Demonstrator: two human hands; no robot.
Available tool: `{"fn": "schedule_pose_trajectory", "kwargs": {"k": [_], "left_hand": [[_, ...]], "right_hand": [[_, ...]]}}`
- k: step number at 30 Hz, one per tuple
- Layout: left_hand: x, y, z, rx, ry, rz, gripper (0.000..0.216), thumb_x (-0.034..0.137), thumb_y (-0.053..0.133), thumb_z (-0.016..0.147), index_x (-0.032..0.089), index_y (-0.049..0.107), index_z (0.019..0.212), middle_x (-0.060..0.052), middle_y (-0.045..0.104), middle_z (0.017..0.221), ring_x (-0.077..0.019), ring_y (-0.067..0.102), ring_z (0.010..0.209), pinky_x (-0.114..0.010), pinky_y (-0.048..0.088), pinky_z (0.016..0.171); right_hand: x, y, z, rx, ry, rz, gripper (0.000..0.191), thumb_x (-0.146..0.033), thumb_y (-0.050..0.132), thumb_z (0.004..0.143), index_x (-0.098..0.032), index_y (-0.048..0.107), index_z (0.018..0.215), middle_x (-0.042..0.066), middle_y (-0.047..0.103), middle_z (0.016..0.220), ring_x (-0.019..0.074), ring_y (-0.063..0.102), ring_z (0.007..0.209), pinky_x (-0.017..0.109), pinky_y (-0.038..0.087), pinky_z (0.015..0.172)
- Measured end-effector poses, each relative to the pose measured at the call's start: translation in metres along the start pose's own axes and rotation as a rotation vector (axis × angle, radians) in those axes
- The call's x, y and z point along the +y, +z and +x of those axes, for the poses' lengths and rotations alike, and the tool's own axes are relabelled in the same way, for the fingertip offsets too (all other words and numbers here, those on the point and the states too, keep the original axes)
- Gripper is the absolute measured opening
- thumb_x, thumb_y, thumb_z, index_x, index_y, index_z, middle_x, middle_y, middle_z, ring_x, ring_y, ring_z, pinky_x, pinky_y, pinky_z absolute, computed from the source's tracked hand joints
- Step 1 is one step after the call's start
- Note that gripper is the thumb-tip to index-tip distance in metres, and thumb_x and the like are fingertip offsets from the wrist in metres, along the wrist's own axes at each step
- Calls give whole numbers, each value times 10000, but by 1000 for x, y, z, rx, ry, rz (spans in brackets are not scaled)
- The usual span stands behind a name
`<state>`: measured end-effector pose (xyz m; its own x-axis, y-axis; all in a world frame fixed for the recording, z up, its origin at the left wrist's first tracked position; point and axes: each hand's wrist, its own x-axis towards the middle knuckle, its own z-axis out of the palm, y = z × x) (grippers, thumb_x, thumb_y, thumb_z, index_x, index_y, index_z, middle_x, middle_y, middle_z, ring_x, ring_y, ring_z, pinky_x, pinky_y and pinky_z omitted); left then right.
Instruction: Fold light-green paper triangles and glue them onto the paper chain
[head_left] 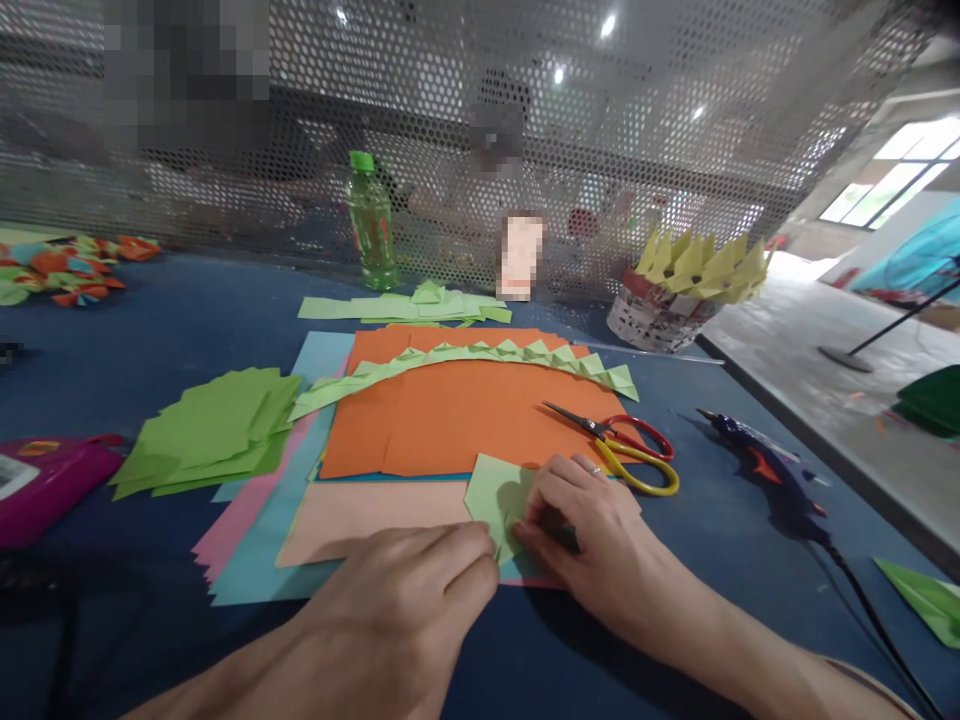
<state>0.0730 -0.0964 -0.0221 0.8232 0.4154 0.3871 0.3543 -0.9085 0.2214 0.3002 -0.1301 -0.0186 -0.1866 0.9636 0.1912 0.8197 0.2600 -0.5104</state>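
Here both hands pinch one light green paper square — left hand, right hand — partly folded, flat on stacked sheets.

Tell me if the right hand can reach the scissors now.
Probably yes: the scissors lie just beyond the right hand, nothing between them, though its fingers are pressing the green paper.

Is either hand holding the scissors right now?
No: the scissors lie partly on the orange paper beyond the right hand, which, with the left hand, pinches the light green paper.
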Motion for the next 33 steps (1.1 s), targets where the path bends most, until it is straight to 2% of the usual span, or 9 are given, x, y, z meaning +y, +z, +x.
{"fn": "schedule_pose_trajectory", "kwargs": {"k": [4, 8, 12, 16, 20, 26, 33], "left_hand": [[-2, 4, 1, -60, 28, 23, 502, 6, 378, 810, 194, 608, 1215, -44, 685, 1039, -196, 640, 852, -313, 515, 765], [-3, 8, 4, -86, 36, 27, 392, 43, 443, 827, 205, 626, 1133, -39, 661, 1029, -216, 613, 908, -336, 504, 830], [-2, 9, 3, -61, 39, 46, 423, 37, 450, 815, 203, 612, 1169, -44, 660, 1087, -223, 600, 954, -350, 495, 872], [-2, 9, 3, -100, 48, 71, 438, 40, 473, 787, 200, 598, 1175, -43, 666, 1103, -224, 599, 973, -360, 492, 907], [-3, 10, 4, -68, 69, 92, 395, 59, 480, 817, 190, 590, 1173, -55, 667, 1114, -232, 606, 993, -366, 495, 907], [0, 9, 5, -25, 75, 95, 441, 18, 431, 786, 184, 602, 1157, -50, 686, 1080, -233, 614, 951, -368, 491, 864], [1, 9, 3, -33, 70, 101, 430, 39, 439, 780, 180, 613, 1146, -61, 693, 1094, -241, 614, 944, -379, 491, 849]], "right_hand": [[2, 1, 1, 0, 5, -10, 173, -107, 645, 889, -201, 545, 783, 10, 593, 855, 170, 508, 784, 312, 355, 689], [2, 3, 0, 3, 9, -27, 182, -142, 649, 900, -203, 529, 777, 1, 582, 847, 166, 493, 774, 313, 345, 688], [1, 3, 0, -6, 6, -29, 172, -136, 640, 902, -204, 535, 784, 2, 583, 854, 166, 496, 782, 314, 344, 693], [1, 3, 0, 3, 5, -32, 179, -116, 652, 879, -205, 538, 773, 3, 586, 841, 167, 500, 768, 313, 341, 678], [2, 3, 0, 6, 26, -22, 156, -138, 674, 883, -212, 559, 808, 10, 601, 874, 175, 523, 794, 305, 365, 678], [3, 3, 1, 12, 62, -27, 202, -246, 772, 855, -216, 573, 839, 22, 617, 897, 195, 558, 829, 305, 403, 681], [3, -1, 6, -18, 124, -32, 250, -312, 803, 841, -210, 574, 844, 40, 618, 938, 213, 573, 873, 314, 450, 715]]}}
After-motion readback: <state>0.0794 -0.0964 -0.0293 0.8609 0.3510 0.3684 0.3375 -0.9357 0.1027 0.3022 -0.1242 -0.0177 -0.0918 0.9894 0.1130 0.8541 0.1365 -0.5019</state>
